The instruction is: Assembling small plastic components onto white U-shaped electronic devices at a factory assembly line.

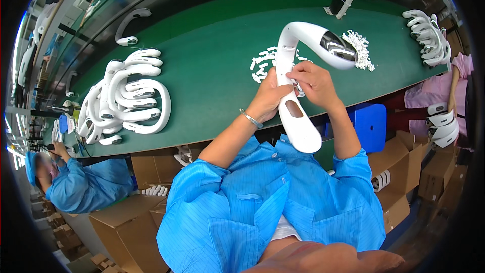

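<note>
A white, hook-shaped plastic housing is held upright in front of my chest, its bend at the top and a glossy dark panel on the curled end. My left hand wraps round its straight part from the left side. Against the inner face of that part, the thumb and fingers of my right hand are pinched together. Whatever sits between those fingertips is too small to make out. Behind the housing, loose small white plastic pieces lie on the green table, partly hidden by it and my hands.
Curved white housings are piled at left, with a single one behind. A heap of small white pieces lies right, beyond it more housings. A blue stool and cardboard boxes stand below. Co-workers sit either side.
</note>
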The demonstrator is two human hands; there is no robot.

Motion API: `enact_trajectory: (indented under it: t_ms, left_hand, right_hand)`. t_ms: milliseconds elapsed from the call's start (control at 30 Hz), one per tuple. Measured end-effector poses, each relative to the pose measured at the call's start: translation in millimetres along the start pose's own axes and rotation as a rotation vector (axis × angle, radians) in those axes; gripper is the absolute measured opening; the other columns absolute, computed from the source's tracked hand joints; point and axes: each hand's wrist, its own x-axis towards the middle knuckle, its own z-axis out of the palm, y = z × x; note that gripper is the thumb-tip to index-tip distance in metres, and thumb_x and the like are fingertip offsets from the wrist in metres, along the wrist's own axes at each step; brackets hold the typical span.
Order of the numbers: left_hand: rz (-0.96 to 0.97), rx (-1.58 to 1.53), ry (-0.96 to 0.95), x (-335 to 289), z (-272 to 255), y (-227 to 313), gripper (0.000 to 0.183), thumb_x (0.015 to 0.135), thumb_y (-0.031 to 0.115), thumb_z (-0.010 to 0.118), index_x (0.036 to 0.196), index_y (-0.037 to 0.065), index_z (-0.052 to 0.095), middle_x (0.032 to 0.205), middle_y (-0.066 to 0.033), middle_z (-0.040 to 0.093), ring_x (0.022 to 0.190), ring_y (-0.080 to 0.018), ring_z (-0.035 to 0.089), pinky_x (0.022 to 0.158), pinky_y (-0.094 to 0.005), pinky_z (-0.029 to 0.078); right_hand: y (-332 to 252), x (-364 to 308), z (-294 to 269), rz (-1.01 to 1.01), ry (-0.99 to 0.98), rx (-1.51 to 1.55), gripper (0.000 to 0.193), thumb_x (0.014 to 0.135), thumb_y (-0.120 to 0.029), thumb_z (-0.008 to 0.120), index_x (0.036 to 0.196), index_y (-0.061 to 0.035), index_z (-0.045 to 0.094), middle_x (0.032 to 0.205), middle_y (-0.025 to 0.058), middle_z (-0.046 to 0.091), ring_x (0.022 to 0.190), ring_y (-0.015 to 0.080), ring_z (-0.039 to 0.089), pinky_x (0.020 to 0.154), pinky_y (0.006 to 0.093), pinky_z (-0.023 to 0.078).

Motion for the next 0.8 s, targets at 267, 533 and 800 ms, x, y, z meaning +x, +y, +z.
enact_trajectory:
  t_ms: [267,533,800]
  left_hand:
    - [0.159,-0.210,0.085,3.1,5.5,-15.4,0.038,0.084,-0.001,0.050,0.121,0.001,0.038,0.111,-0.0134,0.054,0.095,-0.0199,0.060,0.070,-0.0342,0.057]
    - [0.148,-0.214,0.101,-3.3,10.8,-15.6,0.048,0.084,-0.005,0.045,0.129,0.003,0.029,0.111,-0.0107,0.052,0.090,-0.0187,0.059,0.074,-0.0340,0.055]
    - [0.115,-0.170,0.038,2.5,12.3,-24.3,0.043,0.085,-0.002,0.045,0.126,0.005,0.034,0.108,-0.0132,0.055,0.088,-0.0191,0.060,0.071,-0.0343,0.056]
  right_hand:
    - [-5.0,-22.4,25.1,0.215,0.238,0.223,0.029,0.075,0.003,0.063,0.103,-0.0024,0.064,0.104,0.0150,0.059,0.077,0.0264,0.062,0.069,0.0297,0.051]
    - [-6.9,-33.8,13.5,0.152,0.145,-0.051,0.021,0.075,-0.001,0.064,0.096,0.0020,0.063,0.098,0.0169,0.064,0.085,0.0299,0.064,0.075,0.0338,0.051]
    - [7.3,-33.4,11.9,0.166,0.122,0.158,0.026,0.084,0.004,0.056,0.109,-0.0008,0.063,0.089,0.0089,0.058,0.078,0.0161,0.057,0.069,0.0250,0.047]
